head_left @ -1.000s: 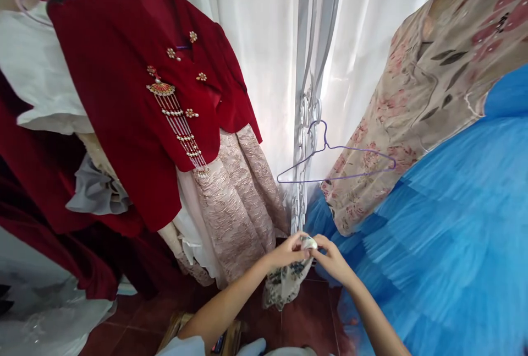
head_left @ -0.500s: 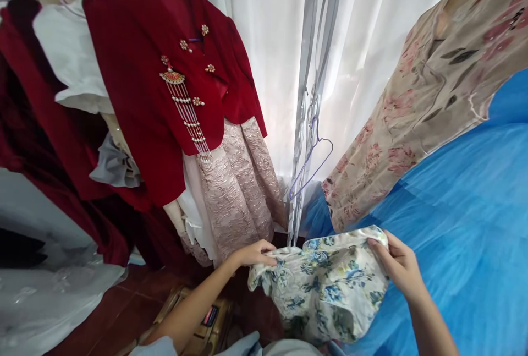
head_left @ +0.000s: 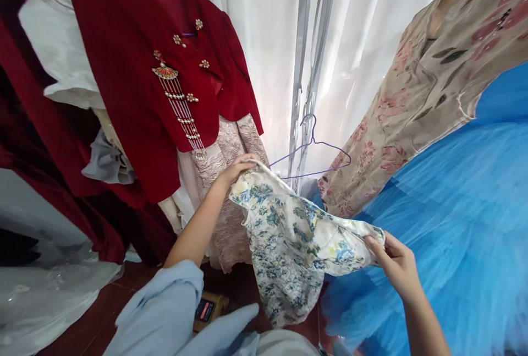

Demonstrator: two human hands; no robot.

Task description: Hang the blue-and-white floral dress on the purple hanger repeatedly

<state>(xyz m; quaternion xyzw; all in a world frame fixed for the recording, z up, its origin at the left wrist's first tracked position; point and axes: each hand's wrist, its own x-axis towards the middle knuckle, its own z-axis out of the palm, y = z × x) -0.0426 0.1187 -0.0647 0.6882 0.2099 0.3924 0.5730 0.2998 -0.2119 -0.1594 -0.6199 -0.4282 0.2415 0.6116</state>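
Observation:
A white garment with blue and yellow flowers (head_left: pixel 289 246) is stretched between my two hands, its lower part hanging loose. My left hand (head_left: pixel 240 169) grips its upper left corner, close to the pink brocade skirt behind. Lower down, my right hand (head_left: pixel 394 259) pinches the right end between thumb and fingers, in front of the blue tulle. Just beyond the garment's top edge, a purple wire hanger (head_left: pixel 315 144) hangs bare by its hook at the metal stand (head_left: pixel 303 70); its left end is partly hidden behind the cloth.
At left hang a dark red velvet jacket (head_left: pixel 165 75) with a beaded tassel, a white blouse (head_left: pixel 61 42) and other clothes. A beige floral dress (head_left: pixel 396 108) and a blue tulle skirt (head_left: pixel 445 207) fill the right. A brown box (head_left: pixel 210 309) stands on the tiled floor below.
My left hand has risen with its corner of the floral garment, which now spreads out and hangs lower in the middle. The hanger has swung round to show its full width.

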